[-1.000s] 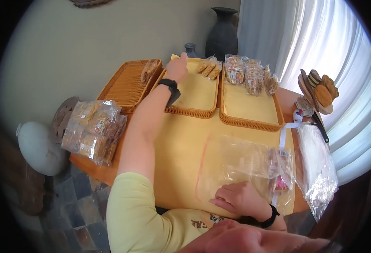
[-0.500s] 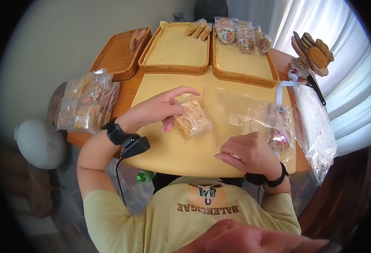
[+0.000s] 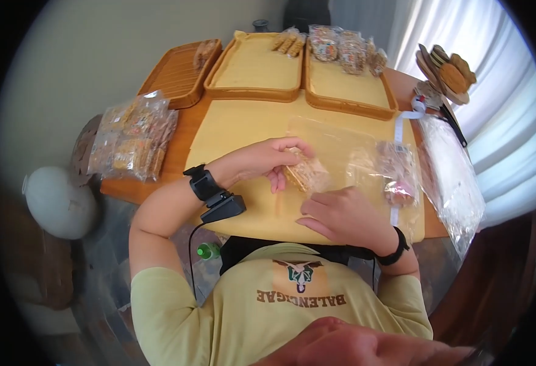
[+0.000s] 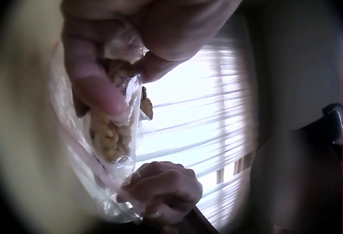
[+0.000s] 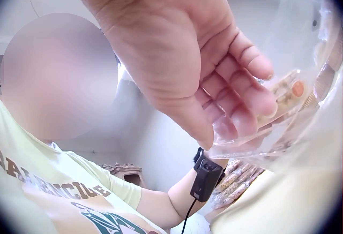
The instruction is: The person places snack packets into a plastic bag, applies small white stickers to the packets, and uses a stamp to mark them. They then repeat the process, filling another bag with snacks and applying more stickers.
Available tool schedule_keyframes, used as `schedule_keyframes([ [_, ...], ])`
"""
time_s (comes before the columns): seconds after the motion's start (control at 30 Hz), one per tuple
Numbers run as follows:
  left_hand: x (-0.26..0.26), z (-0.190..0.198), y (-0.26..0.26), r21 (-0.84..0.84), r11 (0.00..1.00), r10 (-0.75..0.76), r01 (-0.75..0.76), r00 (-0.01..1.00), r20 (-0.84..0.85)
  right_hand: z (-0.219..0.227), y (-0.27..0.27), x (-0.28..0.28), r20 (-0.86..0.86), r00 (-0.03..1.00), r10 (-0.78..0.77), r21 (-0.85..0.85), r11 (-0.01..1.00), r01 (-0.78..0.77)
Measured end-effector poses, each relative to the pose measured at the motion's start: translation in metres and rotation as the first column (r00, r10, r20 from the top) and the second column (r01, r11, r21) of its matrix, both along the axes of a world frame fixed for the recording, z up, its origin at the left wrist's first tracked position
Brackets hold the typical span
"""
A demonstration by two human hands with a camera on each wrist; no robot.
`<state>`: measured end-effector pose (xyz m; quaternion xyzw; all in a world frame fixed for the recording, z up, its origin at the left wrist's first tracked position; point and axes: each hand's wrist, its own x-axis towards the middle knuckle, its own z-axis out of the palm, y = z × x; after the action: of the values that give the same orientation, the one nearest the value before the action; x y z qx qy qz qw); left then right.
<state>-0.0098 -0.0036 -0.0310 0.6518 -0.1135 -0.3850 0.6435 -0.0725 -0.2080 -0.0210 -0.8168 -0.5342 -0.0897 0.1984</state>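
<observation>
In the head view my left hand grips a small clear packet of pale, lumpy snack, thumb and fingers on its sides. The left wrist view shows the packet upright, overlapping the film of a large clear plastic bag. My right hand is at the bag's near-left edge. In the right wrist view its thumb and curled fingers pinch the bag's film. Inside the bag's right part lies a packet with a pink patch.
Three wicker trays stand along the back: left, middle and right, with snack packets in each. Stacked packets lie at the table's left edge. On the right are a pile of clear bags and a wooden ornament.
My left hand came back from the middle tray with the snack packet, then moved right to the bag's opening. My right hand stayed at the bag's edge, shifting slightly left lately.
</observation>
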Motion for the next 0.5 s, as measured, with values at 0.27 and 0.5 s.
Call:
schedule_keyframes([
  [0.27, -0.001, -0.019, -0.032, -0.034, 0.972, -0.236, 0.234, 0.969, -0.068, -0.02, 0.004, -0.004, 0.186, 0.981, -0.051, 0.193, 0.981, 0.014],
  [0.5, 0.002, -0.019, -0.085, -0.05, 0.94, -0.341, 0.337, 0.932, -0.123, -0.026, 0.014, 0.0, 0.228, 0.973, -0.039, 0.122, 0.992, 0.012],
])
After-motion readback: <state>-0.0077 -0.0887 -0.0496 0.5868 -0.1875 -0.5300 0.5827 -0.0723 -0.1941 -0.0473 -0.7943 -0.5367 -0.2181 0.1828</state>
